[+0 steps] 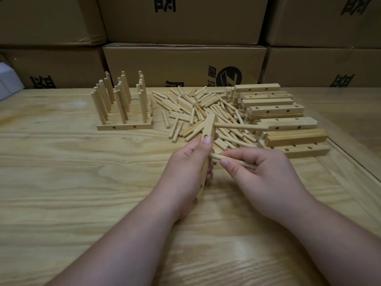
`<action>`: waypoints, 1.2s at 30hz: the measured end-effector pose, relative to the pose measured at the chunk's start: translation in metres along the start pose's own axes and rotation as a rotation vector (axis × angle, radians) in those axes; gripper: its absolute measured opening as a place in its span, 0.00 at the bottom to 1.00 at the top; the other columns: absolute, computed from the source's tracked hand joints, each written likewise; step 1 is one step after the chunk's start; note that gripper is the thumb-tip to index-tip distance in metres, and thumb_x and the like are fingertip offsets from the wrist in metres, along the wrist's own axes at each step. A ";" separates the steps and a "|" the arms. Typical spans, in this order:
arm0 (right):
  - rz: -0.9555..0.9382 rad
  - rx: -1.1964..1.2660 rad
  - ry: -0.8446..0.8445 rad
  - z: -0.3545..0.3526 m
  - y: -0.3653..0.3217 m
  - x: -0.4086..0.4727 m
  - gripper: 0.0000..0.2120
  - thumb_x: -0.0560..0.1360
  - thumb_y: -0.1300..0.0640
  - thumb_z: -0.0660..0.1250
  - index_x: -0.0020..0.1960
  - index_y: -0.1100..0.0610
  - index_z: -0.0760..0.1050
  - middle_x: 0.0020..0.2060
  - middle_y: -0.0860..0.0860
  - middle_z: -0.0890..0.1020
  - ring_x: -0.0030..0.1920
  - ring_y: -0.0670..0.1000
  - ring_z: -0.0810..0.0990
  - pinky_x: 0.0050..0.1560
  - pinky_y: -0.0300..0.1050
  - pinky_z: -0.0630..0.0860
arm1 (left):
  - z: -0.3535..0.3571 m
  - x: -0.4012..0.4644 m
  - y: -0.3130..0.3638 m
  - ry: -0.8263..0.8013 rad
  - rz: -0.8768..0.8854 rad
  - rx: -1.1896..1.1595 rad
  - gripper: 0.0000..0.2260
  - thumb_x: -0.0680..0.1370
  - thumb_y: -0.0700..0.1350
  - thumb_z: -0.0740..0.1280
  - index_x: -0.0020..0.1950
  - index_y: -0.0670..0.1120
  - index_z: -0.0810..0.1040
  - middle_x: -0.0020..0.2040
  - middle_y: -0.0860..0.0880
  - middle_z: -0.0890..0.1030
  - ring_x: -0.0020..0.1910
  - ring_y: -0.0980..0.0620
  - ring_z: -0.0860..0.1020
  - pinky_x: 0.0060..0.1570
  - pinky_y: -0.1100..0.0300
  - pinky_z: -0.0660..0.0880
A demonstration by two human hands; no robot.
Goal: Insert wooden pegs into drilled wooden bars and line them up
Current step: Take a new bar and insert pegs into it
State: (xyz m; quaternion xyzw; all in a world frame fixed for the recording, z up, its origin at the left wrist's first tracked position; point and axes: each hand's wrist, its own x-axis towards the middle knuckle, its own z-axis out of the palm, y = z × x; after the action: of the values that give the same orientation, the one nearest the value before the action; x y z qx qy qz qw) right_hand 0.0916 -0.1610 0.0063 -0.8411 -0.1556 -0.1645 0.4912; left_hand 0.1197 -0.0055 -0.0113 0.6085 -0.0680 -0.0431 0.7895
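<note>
Boxes stand behind the bench (82, 162). Left hand (188, 162) grips the bar (207, 131) (long way pointing far); right hand (257, 172) pinches a peg (216, 156), tip just right of it.

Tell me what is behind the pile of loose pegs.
Behind the pile of loose pegs stand stacked cardboard boxes with dark print. The table edge shows there; the boxes' bottom edge is partly hidden by pegs.

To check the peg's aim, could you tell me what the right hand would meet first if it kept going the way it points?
Probably the pale drilled wooden bar held in the left hand; the right hand aims its round wooden peg at it.
</note>
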 end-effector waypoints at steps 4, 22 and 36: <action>0.044 0.024 -0.004 -0.001 0.004 -0.001 0.07 0.74 0.58 0.74 0.50 0.49 0.85 0.34 0.25 0.79 0.44 0.27 0.79 0.42 0.19 0.70 | 0.002 0.000 0.000 0.013 0.010 0.057 0.19 0.74 0.58 0.68 0.61 0.51 0.84 0.38 0.49 0.74 0.34 0.55 0.70 0.34 0.60 0.71; 0.046 0.063 0.011 0.001 0.008 -0.001 0.07 0.75 0.58 0.74 0.48 0.46 0.83 0.39 0.27 0.81 0.43 0.29 0.80 0.41 0.20 0.70 | 0.002 -0.002 0.000 0.024 0.033 0.091 0.12 0.83 0.52 0.65 0.61 0.51 0.84 0.39 0.48 0.73 0.35 0.54 0.70 0.33 0.62 0.71; 0.012 0.084 0.020 0.005 0.004 -0.003 0.10 0.75 0.62 0.72 0.48 0.47 0.83 0.36 0.26 0.81 0.44 0.27 0.79 0.41 0.19 0.70 | 0.001 -0.001 -0.002 0.029 0.054 0.176 0.21 0.75 0.62 0.65 0.63 0.53 0.83 0.36 0.52 0.74 0.36 0.54 0.72 0.38 0.56 0.73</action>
State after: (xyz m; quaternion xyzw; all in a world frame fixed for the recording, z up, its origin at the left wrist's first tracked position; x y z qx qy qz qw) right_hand 0.0913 -0.1590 -0.0003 -0.8189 -0.1523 -0.1633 0.5287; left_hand 0.1190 -0.0065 -0.0127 0.6739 -0.0765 -0.0068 0.7348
